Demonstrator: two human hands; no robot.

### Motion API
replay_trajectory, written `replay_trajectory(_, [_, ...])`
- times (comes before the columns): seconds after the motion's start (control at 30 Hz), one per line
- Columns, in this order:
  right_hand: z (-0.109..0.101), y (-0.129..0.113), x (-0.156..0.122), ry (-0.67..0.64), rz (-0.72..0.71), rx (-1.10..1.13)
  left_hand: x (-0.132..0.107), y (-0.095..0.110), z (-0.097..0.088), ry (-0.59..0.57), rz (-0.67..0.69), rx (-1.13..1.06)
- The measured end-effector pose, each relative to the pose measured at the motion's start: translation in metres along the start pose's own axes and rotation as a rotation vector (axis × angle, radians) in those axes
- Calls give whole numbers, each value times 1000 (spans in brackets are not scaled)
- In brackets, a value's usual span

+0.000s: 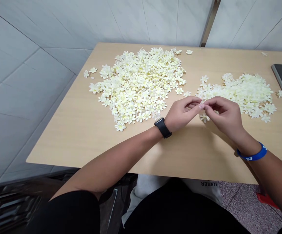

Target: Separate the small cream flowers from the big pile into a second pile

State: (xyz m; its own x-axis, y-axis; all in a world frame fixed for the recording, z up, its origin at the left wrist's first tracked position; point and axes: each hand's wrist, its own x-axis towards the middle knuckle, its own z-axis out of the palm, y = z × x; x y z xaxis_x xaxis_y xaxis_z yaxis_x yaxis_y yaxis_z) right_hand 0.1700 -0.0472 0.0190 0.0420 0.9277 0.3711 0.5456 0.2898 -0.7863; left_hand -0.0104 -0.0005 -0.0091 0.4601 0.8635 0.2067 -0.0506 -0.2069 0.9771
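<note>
While the left hand [181, 114] and right hand [227, 117] meet above the tabletop [179, 159], each grip is pinched closed, anything held too small to tell | white flowers: larger heap [141, 84] left, smaller heap [246, 92] right, just beyond right hand | progress: apparently midway; which heap is finished, I cannot tell.

The pale, wood-grain, flat tabletop [184, 156] supports a larger pile of white, yellow-centred, petalled flowers [141, 84] at left and a smaller pile of similar pale flowers [248, 92] at right. The bare left hand [179, 112], wrist fitted with a black-strapped watch [164, 127], and bare right hand [226, 115], wrist fitted with a blue printed band [254, 154], meet at the fingertips beside the smaller pile. Any pinched item is indistinct.
</note>
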Motion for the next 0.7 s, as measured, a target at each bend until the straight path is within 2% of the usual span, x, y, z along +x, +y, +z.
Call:
replay_trajectory(0.1, [3, -2, -3, -18, -92, -73, 0, 0, 2, -29, -63, -151])
replay_trajectory(0.3, [2, -3, -1, 18, 41, 69, 0, 6, 2, 35, -157, -223])
replay_trajectory(0.53, [2, -7, -1, -155, 193, 271, -4, 8, 4, 68, -152, -143])
replay_trajectory(0.7, [1, -9, 1, -219, 201, 318, -4, 7, 4, 33, -187, -114])
